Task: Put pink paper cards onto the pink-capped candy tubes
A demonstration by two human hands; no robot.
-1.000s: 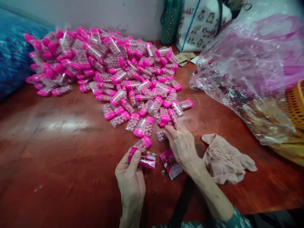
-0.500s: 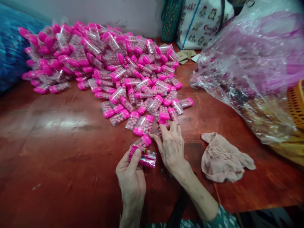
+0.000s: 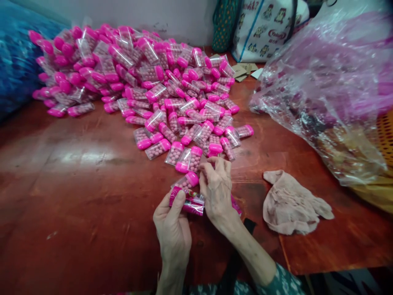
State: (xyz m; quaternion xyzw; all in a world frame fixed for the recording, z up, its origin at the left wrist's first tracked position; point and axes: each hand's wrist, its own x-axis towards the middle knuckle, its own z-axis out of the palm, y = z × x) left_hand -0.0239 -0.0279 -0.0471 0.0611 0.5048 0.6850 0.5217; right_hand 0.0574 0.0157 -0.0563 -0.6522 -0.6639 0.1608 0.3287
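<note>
Between the thumb and fingers of my left hand [image 3: 174, 219] is a printed magenta plastic sleeve [image 3: 193, 203], flat and shiny, its free end pointing right. My right hand [image 3: 217, 186] is just right of it, fingers curled at the near edge of the heap; the hand itself hides what they grip, if anything. Small clear candy containers [image 3: 154, 121] with bright pink caps and pink balls inside make up the heap. One such container [image 3: 186, 181] lies right behind the sleeve. Another magenta printed piece [image 3: 236, 205] shows partly past my right wrist.
A crumpled beige cloth [image 3: 294, 205] lies right of my right arm. Farther right is a large clear plastic bag [image 3: 307, 94] in front of a yellow basket [image 3: 385, 135]. A blue bag [image 3: 18, 61] stands at the left, a white printed bag [image 3: 260, 32] at the back.
My right hand has drawn slightly nearer to the sleeve, its fingers more curled. The magenta piece past my right wrist has come into sight. My left hand keeps its hold on the sleeve.
</note>
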